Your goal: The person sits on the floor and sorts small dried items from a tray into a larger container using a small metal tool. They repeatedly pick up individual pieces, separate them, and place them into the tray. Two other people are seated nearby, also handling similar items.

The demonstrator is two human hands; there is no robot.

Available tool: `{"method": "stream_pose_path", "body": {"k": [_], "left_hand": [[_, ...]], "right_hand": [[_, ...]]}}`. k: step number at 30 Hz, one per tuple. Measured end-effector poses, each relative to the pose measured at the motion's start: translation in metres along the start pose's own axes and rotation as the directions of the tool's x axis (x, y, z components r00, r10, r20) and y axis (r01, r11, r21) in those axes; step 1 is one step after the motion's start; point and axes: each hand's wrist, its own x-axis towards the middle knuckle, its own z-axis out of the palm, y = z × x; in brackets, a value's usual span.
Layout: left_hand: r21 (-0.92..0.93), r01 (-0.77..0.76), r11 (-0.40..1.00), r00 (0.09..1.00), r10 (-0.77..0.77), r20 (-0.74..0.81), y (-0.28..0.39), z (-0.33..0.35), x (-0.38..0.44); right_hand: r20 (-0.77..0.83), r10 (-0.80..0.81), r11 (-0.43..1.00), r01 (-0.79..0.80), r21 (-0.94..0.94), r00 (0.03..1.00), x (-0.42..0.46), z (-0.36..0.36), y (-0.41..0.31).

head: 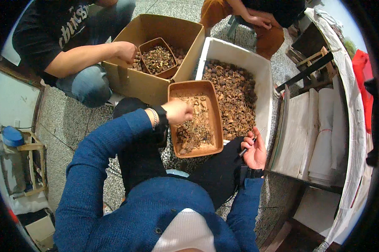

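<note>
My left hand (178, 112) is over the left side of a brown rectangular tray (219, 126), its fingers curled; whether anything is between them cannot be told. Broken shells and small crumbs (194, 135) lie in the tray, thickest at its near end. My right hand (254, 149) is palm up to the right of the tray, beside the near end of a white foam box (265, 104). Its fingers hold a thin dark-handled tool with a metal tip (243, 152). Many brown shells, which look like nut shells (232, 97), fill the foam box.
A cardboard box (139, 82) beyond the tray holds round nuts and a smaller brown tray (144, 60) of kernel-like pieces. A co-worker's hand (128, 52) reaches into it. Another person's hand (260, 21) is at the top. A shelf with white rolls (323, 132) stands at right.
</note>
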Motion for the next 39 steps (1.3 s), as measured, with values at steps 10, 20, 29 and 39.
{"method": "stream_pose_path", "body": {"k": [10, 20, 29, 39], "left_hand": [[0.258, -0.303, 0.918, 0.705, 0.034, 0.708, 0.020, 0.084, 0.011], [0.326, 0.017, 0.945, 0.998, -0.033, 0.046, 0.004, 0.042, 0.021], [0.131, -0.258, 0.957, 0.924, 0.205, 0.323, 0.029, 0.060, 0.027], [0.222, -0.236, 0.946, 0.957, 0.187, 0.220, 0.035, 0.110, 0.057]], "right_hand": [[-0.015, -0.012, 1.000, 0.012, 0.024, 1.000, 0.000, 0.004, 0.001], [0.020, 0.002, 1.000, -0.003, 0.024, 1.000, 0.001, 0.001, 0.000], [0.011, -0.003, 1.000, 0.003, 0.006, 1.000, 0.001, 0.004, 0.000], [-0.007, -0.012, 1.000, 0.012, -0.004, 1.000, 0.001, 0.004, 0.000]]}}
